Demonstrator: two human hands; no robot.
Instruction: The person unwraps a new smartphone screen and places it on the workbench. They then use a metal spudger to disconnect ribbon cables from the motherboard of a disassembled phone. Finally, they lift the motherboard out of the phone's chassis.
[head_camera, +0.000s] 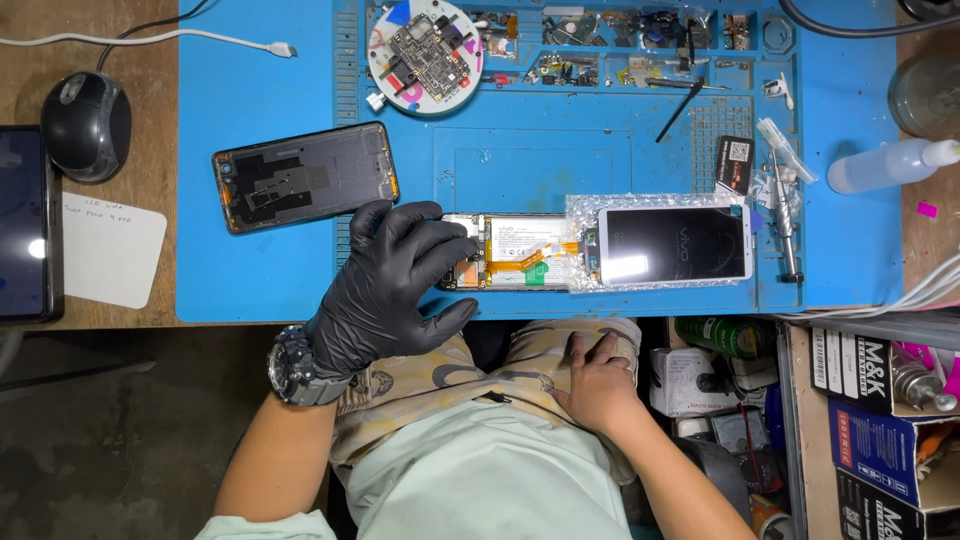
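Nearest in, the right hand lies bare and flat on the person's thigh, fingers loosely spread on the patterned shorts, holding nothing. Just left of it the left hand, in a black glove with a chunky grey wristwatch above it, reaches over the near edge of the blue mat. Its fingers are splayed wide and rest on the left end of the opened phone, pressing down rather than gripping; the thumb hangs off the near edge of the surface.

The opened phone lies flat along the near part of the mat, its battery and an orange flex cable showing. Touching its right end is a white-framed screen, glass up, lying on a sheet of bubble wrap. Right of that a metal screwdriver lies pointing near to far, and a clear squeeze bottle lies on its side further right.

Left of the gloved hand and slightly farther, a dark phone back cover lies tilted on the mat, apart from the hand. Off the mat to the left sit a white paper note and, beyond it, a black mouse.

Farthest off, a round white dish carries a circuit board, with trays of small parts running to its right.
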